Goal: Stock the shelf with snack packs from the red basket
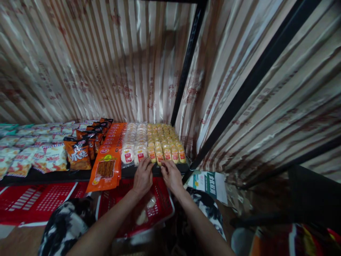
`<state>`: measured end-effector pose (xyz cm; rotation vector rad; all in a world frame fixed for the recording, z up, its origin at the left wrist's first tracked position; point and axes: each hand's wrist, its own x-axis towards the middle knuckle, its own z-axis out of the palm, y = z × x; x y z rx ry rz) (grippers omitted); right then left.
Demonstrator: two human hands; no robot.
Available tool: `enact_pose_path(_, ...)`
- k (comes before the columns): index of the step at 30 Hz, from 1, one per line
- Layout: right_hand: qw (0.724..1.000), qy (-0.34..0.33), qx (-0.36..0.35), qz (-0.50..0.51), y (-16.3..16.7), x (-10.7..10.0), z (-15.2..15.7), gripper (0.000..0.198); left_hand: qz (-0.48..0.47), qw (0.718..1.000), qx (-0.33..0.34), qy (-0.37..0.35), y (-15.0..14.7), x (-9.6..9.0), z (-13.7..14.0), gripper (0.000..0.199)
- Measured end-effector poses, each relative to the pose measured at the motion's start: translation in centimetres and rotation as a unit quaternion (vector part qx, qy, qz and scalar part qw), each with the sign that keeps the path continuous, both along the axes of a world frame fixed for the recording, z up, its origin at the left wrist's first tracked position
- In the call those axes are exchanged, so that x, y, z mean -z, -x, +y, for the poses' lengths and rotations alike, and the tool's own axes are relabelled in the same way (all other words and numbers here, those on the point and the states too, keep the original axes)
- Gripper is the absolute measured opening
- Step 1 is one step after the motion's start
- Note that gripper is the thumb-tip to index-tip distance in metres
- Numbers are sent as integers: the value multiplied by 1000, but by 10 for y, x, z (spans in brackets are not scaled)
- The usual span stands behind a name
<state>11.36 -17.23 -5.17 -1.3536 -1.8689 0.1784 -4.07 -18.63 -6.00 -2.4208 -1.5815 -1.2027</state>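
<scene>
Rows of small yellow snack packets (167,152) with red labels stand on the right end of a dark shelf. At the front row, the bent fingers of my left hand (144,175) close against the lower part of the leftmost yellow packet (151,150). Beside it, my right hand (171,173) has its fingers pinched at the bottom of the neighbouring packet (159,150). My fingertips partly hide the packets' lower edges. Round white packets (140,152) with red labels line up just left of the yellow ones.
Orange flat snack bags (106,169), upright orange-and-black bags (77,154) and white snack bags (53,158) fill the shelf leftward. Below are a red basket (166,204) with pale items and another red basket (50,199). A black post (226,113) rises at right.
</scene>
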Motion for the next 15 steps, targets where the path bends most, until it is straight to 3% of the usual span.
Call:
enact_pose_path(7,998,-19,-66,-5,-4,14,3,28,22,1000,3,21,-16,-1,2,40)
enact_pose_path(15,997,-42,-63,30,-4,21,10,33,44,998,8,38,-15,1,11,47)
